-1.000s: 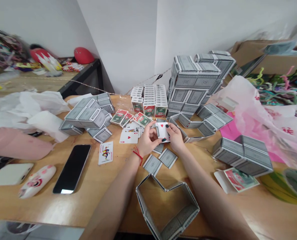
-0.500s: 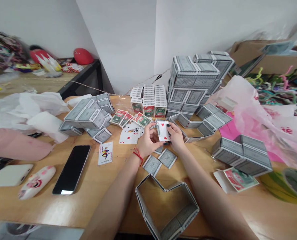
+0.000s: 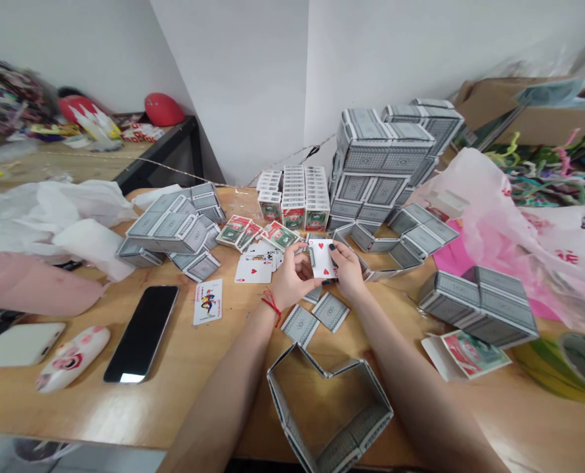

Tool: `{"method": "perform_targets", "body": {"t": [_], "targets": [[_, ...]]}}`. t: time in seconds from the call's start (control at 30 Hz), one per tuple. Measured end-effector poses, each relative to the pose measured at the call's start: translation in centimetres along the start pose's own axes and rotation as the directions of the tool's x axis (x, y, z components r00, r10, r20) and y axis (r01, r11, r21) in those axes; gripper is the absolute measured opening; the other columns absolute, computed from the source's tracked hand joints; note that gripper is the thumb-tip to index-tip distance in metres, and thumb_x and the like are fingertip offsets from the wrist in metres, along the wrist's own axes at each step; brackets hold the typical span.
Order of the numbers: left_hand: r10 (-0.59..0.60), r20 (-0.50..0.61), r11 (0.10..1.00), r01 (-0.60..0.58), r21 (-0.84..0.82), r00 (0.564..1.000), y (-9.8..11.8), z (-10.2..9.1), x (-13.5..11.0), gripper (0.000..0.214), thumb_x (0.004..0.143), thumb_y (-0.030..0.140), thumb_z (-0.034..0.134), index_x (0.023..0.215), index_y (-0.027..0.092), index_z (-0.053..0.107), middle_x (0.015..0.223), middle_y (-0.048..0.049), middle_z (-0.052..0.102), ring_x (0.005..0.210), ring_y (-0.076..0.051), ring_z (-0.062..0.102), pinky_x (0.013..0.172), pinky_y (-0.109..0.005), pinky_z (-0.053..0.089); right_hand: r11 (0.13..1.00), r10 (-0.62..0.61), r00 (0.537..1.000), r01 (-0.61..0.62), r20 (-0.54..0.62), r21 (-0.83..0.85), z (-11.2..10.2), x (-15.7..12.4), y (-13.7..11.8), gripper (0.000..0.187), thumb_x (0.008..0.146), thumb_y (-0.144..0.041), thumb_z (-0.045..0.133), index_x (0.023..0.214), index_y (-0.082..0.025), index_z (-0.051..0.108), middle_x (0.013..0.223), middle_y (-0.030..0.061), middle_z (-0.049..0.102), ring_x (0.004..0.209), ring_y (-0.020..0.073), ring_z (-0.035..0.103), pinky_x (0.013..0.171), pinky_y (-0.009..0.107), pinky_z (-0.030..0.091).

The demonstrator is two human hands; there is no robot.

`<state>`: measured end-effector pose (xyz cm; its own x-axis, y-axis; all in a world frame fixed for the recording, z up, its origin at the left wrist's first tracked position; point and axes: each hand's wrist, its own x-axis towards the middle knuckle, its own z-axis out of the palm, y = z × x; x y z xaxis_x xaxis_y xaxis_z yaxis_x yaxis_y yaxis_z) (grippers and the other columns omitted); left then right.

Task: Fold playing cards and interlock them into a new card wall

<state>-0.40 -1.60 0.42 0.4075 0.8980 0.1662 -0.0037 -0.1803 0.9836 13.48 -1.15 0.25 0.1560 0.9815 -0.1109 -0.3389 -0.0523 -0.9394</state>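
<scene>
Both hands meet over the middle of the wooden table (image 3: 184, 374). My left hand (image 3: 292, 279), with a red string at the wrist, and my right hand (image 3: 347, 269) pinch a small stack of playing cards (image 3: 322, 259) between them; the top card shows red hearts. Two face-down cards (image 3: 316, 316) lie just below the hands. Near the table's front edge stands a heart-shaped frame (image 3: 329, 407) made of folded cards. Face-up cards (image 3: 255, 266) are scattered left of the hands.
Tall card-built blocks (image 3: 381, 157) and boxed decks (image 3: 295, 197) stand behind. More card blocks lie left (image 3: 174, 226) and right (image 3: 479, 305). A black phone (image 3: 142, 332), a joker card (image 3: 208, 301), a white case (image 3: 19, 343) and pink plastic bag (image 3: 509, 236) surround the area.
The hands and the stack of cards have shifted only slightly; the fingers adjust their pinch on the cards. Everything else stays put.
</scene>
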Motion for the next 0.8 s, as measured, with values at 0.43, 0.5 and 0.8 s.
{"method": "perform_targets", "body": {"t": [0.43, 0.5, 0.8], "targets": [[-0.019, -0.009, 1.0, 0.019, -0.002, 1.0, 0.02, -0.02, 0.05, 0.07, 0.06, 0.02, 0.07, 0.114, 0.021, 0.025, 0.078, 0.0016, 0.054, 0.059, -0.009, 0.054, 0.052, -0.021, 0.042, 1.0, -0.004, 1.0, 0.004, 0.02, 0.005, -0.05, -0.07, -0.03, 0.028, 0.067, -0.039, 0.058, 0.087, -0.02, 0.058, 0.066, -0.0021, 0.057, 0.049, 0.0098, 0.046, 0.045, 0.021, 0.036], [-0.016, -0.01, 1.0, 0.016, 0.003, 1.0, 0.03, -0.03, 0.05, 0.069, 0.06, 0.019, 0.069, 0.113, 0.02, 0.026, 0.078, 0.0014, 0.054, 0.058, -0.009, 0.054, 0.052, -0.021, 0.042, 1.0, -0.007, 1.0, 0.007, 0.024, 0.002, -0.12, -0.02, 0.07, 0.029, 0.067, -0.039, 0.058, 0.088, -0.02, 0.058, 0.066, -0.0019, 0.057, 0.049, 0.0096, 0.045, 0.044, 0.021, 0.036], [0.004, -0.005, 1.0, -0.004, 0.017, 1.0, 0.04, -0.11, -0.02, 0.067, 0.062, 0.018, 0.068, 0.113, 0.02, 0.025, 0.08, 0.001, 0.054, 0.06, -0.009, 0.054, 0.053, -0.02, 0.042, 0.999, -0.024, 0.998, 0.023, 0.054, 0.032, -0.24, -0.02, 0.11, 0.025, 0.067, -0.037, 0.059, 0.085, -0.02, 0.059, 0.065, -0.0026, 0.057, 0.048, 0.0086, 0.045, 0.043, 0.02, 0.034]]}}
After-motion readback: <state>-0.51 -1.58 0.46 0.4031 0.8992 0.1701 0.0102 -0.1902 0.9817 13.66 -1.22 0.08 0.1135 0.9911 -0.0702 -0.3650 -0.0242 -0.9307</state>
